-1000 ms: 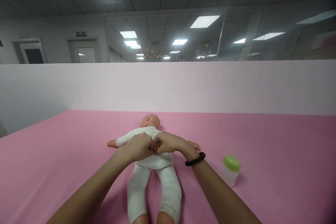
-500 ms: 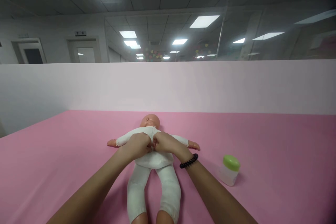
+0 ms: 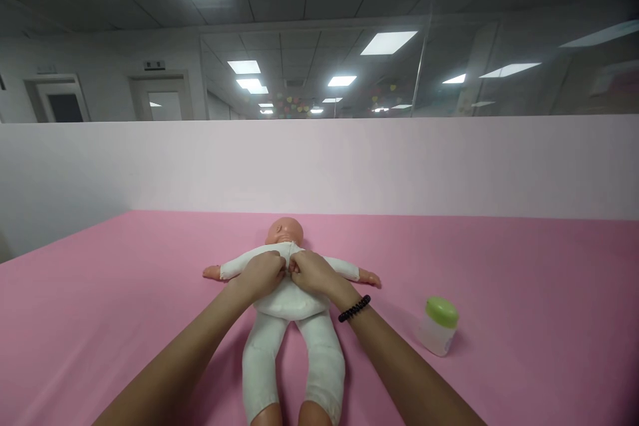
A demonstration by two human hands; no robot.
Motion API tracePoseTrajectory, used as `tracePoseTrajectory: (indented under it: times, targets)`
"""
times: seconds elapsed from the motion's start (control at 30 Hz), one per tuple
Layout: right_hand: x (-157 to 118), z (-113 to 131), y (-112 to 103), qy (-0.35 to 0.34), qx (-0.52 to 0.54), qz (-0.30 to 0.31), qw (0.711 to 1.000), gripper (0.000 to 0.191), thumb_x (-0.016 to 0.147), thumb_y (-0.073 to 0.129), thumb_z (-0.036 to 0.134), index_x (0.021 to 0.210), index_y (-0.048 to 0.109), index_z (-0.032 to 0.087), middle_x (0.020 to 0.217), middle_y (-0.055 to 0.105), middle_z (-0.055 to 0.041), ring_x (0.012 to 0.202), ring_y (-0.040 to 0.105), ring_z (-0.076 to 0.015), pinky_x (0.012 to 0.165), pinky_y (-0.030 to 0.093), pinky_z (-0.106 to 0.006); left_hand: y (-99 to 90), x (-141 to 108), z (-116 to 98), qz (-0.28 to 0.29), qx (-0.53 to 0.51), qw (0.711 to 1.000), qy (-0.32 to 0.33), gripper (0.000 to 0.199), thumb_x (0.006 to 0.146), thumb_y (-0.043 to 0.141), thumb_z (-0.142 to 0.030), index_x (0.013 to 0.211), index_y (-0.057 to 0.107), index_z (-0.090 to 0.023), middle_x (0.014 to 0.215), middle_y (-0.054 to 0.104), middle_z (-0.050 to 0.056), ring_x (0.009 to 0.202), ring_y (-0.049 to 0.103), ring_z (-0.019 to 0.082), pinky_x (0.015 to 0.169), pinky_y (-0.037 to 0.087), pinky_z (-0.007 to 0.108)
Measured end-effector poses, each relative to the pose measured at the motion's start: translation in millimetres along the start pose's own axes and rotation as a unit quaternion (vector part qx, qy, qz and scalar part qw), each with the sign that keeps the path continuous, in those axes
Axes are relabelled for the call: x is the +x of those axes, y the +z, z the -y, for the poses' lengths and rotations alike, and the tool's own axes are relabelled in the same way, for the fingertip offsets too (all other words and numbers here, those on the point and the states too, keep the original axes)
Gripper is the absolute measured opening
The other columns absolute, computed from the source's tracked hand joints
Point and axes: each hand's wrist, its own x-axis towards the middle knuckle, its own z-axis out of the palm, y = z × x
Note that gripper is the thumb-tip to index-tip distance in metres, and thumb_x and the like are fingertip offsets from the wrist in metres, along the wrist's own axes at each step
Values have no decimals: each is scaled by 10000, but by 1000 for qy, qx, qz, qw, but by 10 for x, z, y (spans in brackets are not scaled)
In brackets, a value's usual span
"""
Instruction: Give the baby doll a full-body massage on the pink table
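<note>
A baby doll (image 3: 292, 306) in white cloth lies on its back on the pink surface, arms spread out and its head turned to one side. My left hand (image 3: 265, 273) is curled into a fist on the left part of its chest. Beside it my right hand (image 3: 312, 271), also a fist, rests on the right part of the chest, with a black coiled band (image 3: 354, 308) round the wrist. The knuckles almost meet at the middle. I see nothing held in either fist, though the palms are hidden.
To the right of the doll stands a clear jar (image 3: 435, 336) with a green lid. A pink cover (image 3: 524, 319) spreads under everything. Behind it runs a low white partition (image 3: 319, 166), with glass, doors and ceiling lights beyond.
Both fists have slid slightly up the doll's chest, toward its neck. They stay closed and near each other. The doll and the jar lie as before.
</note>
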Motion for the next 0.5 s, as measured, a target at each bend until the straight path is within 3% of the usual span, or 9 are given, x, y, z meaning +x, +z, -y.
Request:
tracePoseTrajectory:
  times: [0.1,0.2,0.4,0.5]
  targets:
    - [24,-19,-10,7,40,-26,999,109,797,564,111,748,626,186,800,692,-14,727,586,-150,621,349,-260,-10,36,37,18,85,996,36,265,956,438,-208,872,685,-167,900,671,81,764,609,206,740,449,324]
    - [38,-35,22,-2,66,-49,997,115,807,576,84,800,649,172,870,711,-32,805,619,-154,680,380,-247,11,67,80,30,142,989,21,254,969,425,-190,1009,671,-141,996,648,100,785,627,201,713,437,308]
    - [100,-123,178,5,58,-63,996,156,845,561,103,732,642,173,793,698,-32,732,614,-154,669,387,-258,89,75,128,19,103,994,8,286,984,405,-203,924,681,-160,977,662,89,845,647,202,783,452,307]
    - [158,-209,258,-10,55,-125,991,102,886,582,165,911,681,166,958,705,-59,888,632,-177,770,421,-261,127,104,171,-15,84,996,2,238,984,428,-244,1004,653,-170,1051,666,97,895,657,210,793,463,309]
